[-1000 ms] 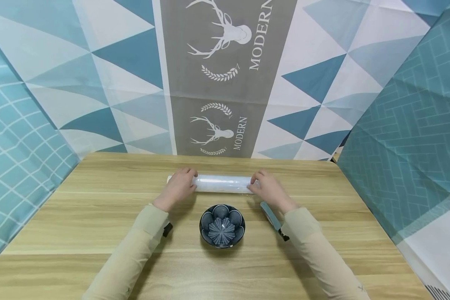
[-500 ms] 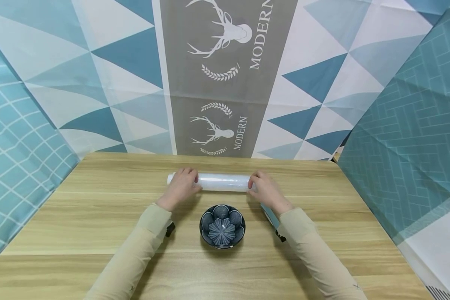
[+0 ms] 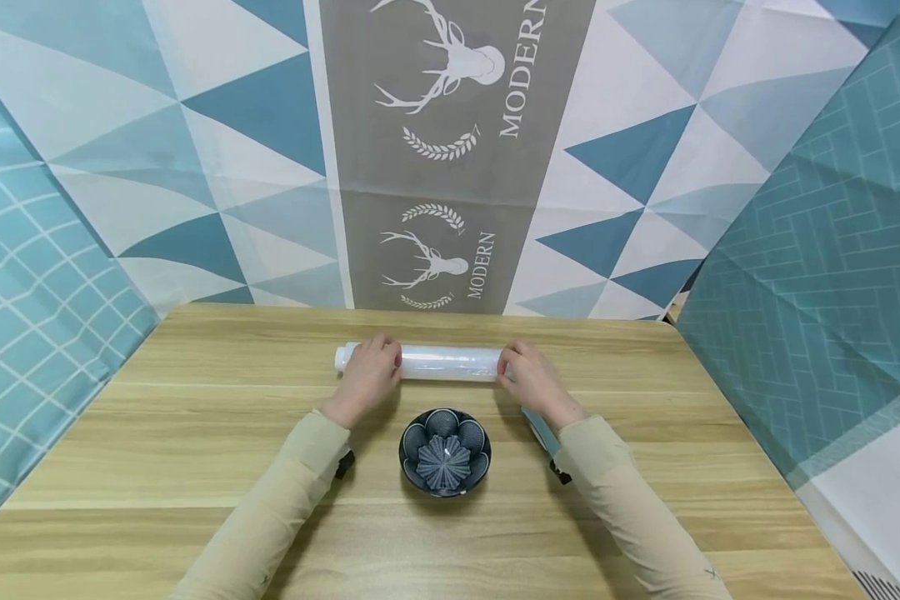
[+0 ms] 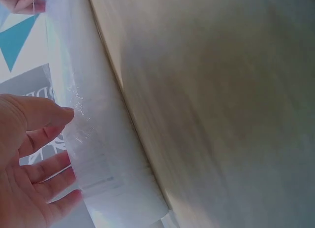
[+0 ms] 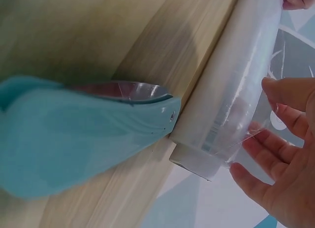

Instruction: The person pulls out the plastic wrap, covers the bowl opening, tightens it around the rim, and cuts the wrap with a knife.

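Clear plastic film, wound as a roll (image 3: 450,363), lies lengthwise from left to right on the far part of a wooden table (image 3: 195,467); its white core (image 3: 341,359) projects at the left end. The left hand (image 3: 369,373) is at the roll's left part, partly closed: thumb and forefinger pinch the film, the remaining fingers half bent beside it. The right hand (image 3: 532,382), at the right end, takes a similar grip, thumb and forefinger on the film, other fingers loosely curved and spread. Whether those spare fingers press on the roll cannot be told. Nearer, between the two sleeves (image 3: 317,442), a dark blue bowl (image 3: 445,452) stands upright, apart from the roll, its inside moulded in petal shapes. A light-blue tool (image 5: 93,134) lies near the roll's right end, partly covered by the right sleeve in the head view.
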Demonstrator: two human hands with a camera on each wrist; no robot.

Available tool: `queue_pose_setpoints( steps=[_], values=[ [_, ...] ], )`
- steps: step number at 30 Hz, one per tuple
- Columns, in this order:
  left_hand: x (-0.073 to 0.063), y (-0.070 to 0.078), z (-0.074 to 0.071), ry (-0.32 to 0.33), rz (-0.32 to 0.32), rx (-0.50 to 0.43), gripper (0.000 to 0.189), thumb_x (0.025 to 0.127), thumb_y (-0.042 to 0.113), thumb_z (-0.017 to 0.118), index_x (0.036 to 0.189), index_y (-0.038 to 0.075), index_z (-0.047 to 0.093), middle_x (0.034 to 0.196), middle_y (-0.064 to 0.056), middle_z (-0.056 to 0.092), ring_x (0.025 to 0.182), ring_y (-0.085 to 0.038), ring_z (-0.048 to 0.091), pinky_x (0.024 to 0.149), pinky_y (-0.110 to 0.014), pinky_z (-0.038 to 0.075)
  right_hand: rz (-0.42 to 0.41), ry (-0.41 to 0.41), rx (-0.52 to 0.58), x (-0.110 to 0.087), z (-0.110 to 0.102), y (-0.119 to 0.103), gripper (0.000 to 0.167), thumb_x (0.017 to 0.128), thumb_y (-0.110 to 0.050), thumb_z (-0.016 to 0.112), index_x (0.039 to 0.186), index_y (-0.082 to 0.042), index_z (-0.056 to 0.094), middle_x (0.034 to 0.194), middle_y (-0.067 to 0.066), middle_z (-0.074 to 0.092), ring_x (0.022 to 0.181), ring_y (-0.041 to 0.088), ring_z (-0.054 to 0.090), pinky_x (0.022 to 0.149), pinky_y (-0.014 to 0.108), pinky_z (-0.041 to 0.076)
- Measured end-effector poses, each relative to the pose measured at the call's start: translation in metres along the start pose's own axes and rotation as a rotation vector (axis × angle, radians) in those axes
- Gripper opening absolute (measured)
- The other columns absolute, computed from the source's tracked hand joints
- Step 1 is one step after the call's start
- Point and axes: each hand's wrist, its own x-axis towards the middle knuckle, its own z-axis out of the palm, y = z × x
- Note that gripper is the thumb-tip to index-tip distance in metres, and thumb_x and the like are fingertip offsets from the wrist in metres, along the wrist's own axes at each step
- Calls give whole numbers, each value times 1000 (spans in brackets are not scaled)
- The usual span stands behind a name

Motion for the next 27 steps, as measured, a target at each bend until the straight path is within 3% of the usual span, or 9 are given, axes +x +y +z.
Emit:
queue_pose_setpoints(
  steps=[7, 16, 27],
  values=[
    [-1, 0, 1, -2, -16, -41, 9, 76, 5, 63, 82, 5, 57, 104, -17, 57, 93, -34, 54, 80, -46, 44, -22, 13, 32, -1, 1, -1, 13, 83, -13, 64, 78, -15, 53, 107, 11, 54, 101, 27, 51, 84, 39, 44],
    [2, 1, 1, 8, -34, -36, 7, 77, 5, 63, 73, 6, 57, 103, -18, 58, 95, -36, 53, 85, -48, 41, -60, 14, 57, -1, 1, 2, 12, 83, -11, 64, 78, -15, 53, 108, 13, 54, 101, 28, 51, 86, 41, 44],
    [0, 1, 0, 26, 17, -49, 9, 72, 1, 63, 70, 5, 54, 101, -19, 58, 94, -35, 54, 83, -47, 43, -37, -9, 80, 0, 2, 5, 13, 83, -12, 64, 79, -15, 52, 112, 13, 54, 106, 31, 50, 90, 43, 43]
  ],
)
